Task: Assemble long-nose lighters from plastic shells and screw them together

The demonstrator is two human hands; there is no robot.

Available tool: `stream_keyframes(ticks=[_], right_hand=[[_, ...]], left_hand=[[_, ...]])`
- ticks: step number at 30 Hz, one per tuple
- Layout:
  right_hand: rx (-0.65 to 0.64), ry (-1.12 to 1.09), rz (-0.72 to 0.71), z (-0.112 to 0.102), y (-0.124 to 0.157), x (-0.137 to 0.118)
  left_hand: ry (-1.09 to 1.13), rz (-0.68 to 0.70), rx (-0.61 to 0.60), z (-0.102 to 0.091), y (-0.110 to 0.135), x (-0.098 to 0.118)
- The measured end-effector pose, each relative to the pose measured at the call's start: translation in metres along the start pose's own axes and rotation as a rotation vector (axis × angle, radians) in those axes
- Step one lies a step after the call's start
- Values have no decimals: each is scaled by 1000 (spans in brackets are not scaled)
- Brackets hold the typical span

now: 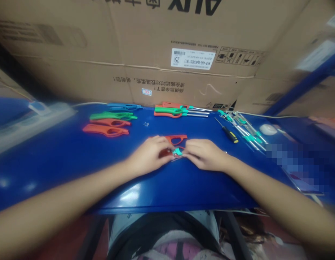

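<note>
Both my hands meet at the middle of the blue table (75,159). My left hand (149,153) is closed over an orange plastic handle piece (176,139) that lies flat under it. My right hand (203,153) pinches a small teal part (178,152) with a thin metal rod, held against that handle. The fingertips of both hands touch around the teal part.
Loose orange, green and blue handle halves (109,122) lie at the back left. Assembled handles with metal rods (178,110) lie at the back centre. A yellow-handled screwdriver (228,131), a pile of teal-tipped rods (244,130) and a white object (268,129) are at the right. Large cardboard boxes (156,47) wall the back.
</note>
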State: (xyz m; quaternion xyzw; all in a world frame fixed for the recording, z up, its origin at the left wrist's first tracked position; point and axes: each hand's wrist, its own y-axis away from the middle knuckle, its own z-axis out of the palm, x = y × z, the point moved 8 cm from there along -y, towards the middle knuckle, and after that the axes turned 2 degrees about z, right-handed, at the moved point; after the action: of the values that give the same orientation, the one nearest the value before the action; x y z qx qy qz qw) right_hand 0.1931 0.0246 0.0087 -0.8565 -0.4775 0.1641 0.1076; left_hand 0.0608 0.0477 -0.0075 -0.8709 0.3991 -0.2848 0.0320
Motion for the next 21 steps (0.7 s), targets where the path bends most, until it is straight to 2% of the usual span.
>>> stream_keyframes(ticks=[5,13,19,21], right_hand=[[49,99,-64,-3,0,-7],[-32,-25,23,1,-1,2],[-63,77,10,2,0,-1],[-64,123,-12,3,1,-3]], left_hand=[[28,-29,0,0,-1,-2],[54,-12,18,0,0,-2],[31,-4,49,-2,1,2],[-8,37,39,-1,2,4]])
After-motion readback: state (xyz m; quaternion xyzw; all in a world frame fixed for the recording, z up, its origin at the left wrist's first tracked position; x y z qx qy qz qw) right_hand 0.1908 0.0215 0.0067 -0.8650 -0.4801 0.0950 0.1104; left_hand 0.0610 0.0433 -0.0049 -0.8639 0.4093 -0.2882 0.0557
